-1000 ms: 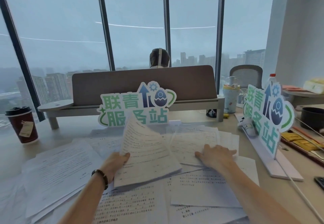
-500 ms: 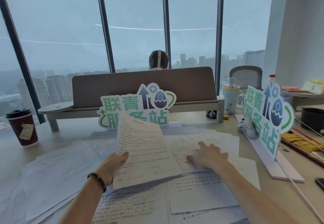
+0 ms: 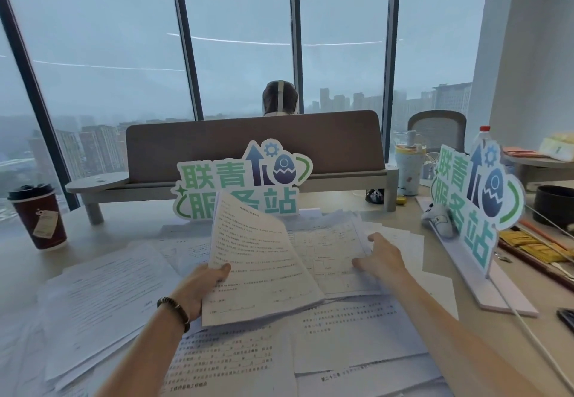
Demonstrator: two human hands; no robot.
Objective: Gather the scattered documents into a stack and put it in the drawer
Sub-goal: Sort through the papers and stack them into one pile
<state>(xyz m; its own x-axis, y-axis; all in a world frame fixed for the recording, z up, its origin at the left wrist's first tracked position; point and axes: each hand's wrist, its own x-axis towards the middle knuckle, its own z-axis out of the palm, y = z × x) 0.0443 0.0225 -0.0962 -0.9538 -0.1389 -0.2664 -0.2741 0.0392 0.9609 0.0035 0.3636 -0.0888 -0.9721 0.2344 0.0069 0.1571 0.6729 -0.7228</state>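
Note:
White printed documents [image 3: 351, 331] lie scattered and overlapping across the beige desk [image 3: 124, 228]. My left hand [image 3: 202, 284] grips the left edge of a small stack of sheets [image 3: 257, 266], lifted and tilted up off the desk, thumb on top. My right hand [image 3: 380, 260] reaches onto a form sheet [image 3: 326, 250] farther right, fingers spread and touching the paper. No drawer is in view.
A dark red coffee cup [image 3: 38, 216] stands at the far left. Two green-and-blue cut-out signs [image 3: 242, 182] [image 3: 475, 204] stand at the back middle and right. A desk divider [image 3: 254, 145], a tumbler [image 3: 408, 168], a dark bowl [image 3: 554, 207] and a tray of yellow packets [image 3: 534, 244] sit behind and right.
My left hand has raised its stack more upright. My right hand has slid farther right and forward over the sheets.

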